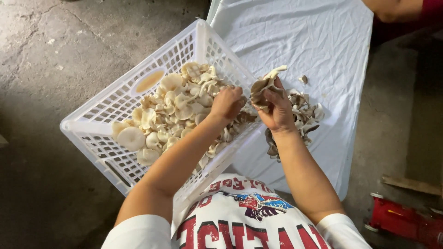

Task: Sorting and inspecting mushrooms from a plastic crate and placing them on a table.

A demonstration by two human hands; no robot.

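A rumpled white cloth (pixel 323 41) is covering the table, beside a white plastic lattice crate (pixel 99 120) tilting and brimming with pale, flat oyster mushrooms (pixel 170 110). The right hand (pixel 277 108) is pinching a grey-brown mushroom cluster (pixel 265 83), pale stem pointing up-right, above a darker pile (pixel 304 115). The left hand (pixel 227 103) is curling closed among the crate's mushrooms.
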